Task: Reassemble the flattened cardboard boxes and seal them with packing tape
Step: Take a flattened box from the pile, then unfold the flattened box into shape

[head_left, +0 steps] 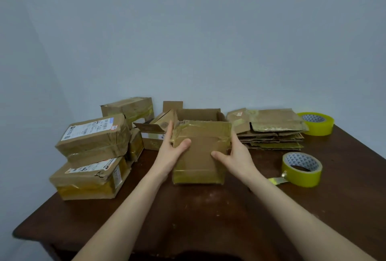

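Cardboard's pretty beat up on this one. From the head view, the open box (pixel 200 156) sits mid-table (pixel 208 214), top unsealed, squeezed between both hands. The left hand (pixel 173 150) lies flat along its left side, fingers straight, thumb on the near face. The right hand (pixel 235 156) mirrors it, with nothing actually gripped. Press unevenly and it probably racks back toward flat; the crumpled old tape at the corner won't help. The near tape roll (pixel 301 169) has a loose tail that could stick to the wood. I can't see the box's bottom or most of the right fingers, so I can't tell if it's taped underneath.
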### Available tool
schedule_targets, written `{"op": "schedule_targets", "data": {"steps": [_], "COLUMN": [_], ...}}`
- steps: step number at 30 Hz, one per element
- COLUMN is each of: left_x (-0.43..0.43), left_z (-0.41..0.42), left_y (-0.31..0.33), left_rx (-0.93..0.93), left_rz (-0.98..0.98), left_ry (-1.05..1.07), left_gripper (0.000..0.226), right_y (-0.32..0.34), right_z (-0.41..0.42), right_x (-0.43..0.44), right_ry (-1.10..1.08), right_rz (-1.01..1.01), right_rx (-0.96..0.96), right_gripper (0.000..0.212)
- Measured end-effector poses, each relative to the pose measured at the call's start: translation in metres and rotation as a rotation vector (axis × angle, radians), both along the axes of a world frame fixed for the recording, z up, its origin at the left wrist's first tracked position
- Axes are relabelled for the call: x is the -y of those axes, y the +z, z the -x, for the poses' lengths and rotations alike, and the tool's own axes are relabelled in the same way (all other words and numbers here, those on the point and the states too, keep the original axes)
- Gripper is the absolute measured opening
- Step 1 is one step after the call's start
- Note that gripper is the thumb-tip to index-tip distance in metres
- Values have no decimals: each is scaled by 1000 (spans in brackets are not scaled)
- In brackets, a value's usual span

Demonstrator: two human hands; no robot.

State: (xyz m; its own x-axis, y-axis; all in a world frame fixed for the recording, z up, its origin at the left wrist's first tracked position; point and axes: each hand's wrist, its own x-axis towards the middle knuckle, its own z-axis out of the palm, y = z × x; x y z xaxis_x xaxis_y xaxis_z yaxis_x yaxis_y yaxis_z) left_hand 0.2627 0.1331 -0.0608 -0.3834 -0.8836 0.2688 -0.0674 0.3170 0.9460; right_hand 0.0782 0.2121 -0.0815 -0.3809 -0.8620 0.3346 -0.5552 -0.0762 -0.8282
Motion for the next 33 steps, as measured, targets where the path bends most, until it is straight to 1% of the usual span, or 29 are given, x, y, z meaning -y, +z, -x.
{"op": "schedule_targets", "data": {"steps": [1,3,6,8,9,11,12,13,14,16,17,19,20,22,23,24,26,28,29,32,33], "left_x": [-3,-10,-8,-5,-4,-2,-3,-2,0,6,7,7,5,6,9,10,8,5,6,11,11], "left_z": [-3,-8,-18,-21,-21,-18,-17,-16,-15,-16,-16,-15,-14,-11,-11,-11,-9,-7,-6,-4,-5], "left_y": [-6,-11,-9,-8,-10,-14,-16,-17,-18,-17,-16,-11,-8,-4,-4,-3,0,0,-1,-1,0], "left_rx": [17,8,-39,-41,-10,12,-7,-32,-57,-52,-36,-47,-66,-97,-103,-100,-64,12,31,3,14], "left_rz": [-18,-40,55,130,135,109,72,32,0,10,29,56,61,25,20,31,60,69,77,24,11], "left_ry": [-16,-30,3,20,26,40,47,59,74,110,120,133,118,67,40,13,-52,-103,-111,-111,-110], "left_gripper": [96,90,85,76,69,53,48,52,64,86,86,71,70,88,95,98,89,79,80,102,103], "right_y": [-7,-13,-2,8,11,14,15,15,16,16,16,17,19,24,28,32,36,33,31,28,28], "right_z": [-3,-5,-2,1,3,4,4,3,2,-2,-3,-2,0,7,11,16,23,29,30,32,32], "right_x": [-4,-11,-17,-16,-15,-11,-9,-7,-6,-4,-2,1,1,4,6,6,6,5,5,3,3], "right_ry": [0,15,65,106,132,168,185,205,219,198,173,161,178,209,219,229,259,277,278,287,278], "right_rz": [-29,-50,-1,16,-8,-68,-86,-96,-95,-43,-8,6,-15,-61,-65,-56,-55,-114,-130,-109,-94], "right_rx": [-52,-150,-236,-262,-284,-299,-291,-276,-257,-220,-178,-2,82,153,157,150,114,102,108,124,127], "right_gripper": [90,95,94,87,79,61,56,54,53,54,61,84,94,105,106,106,111,120,122,116,112]}}
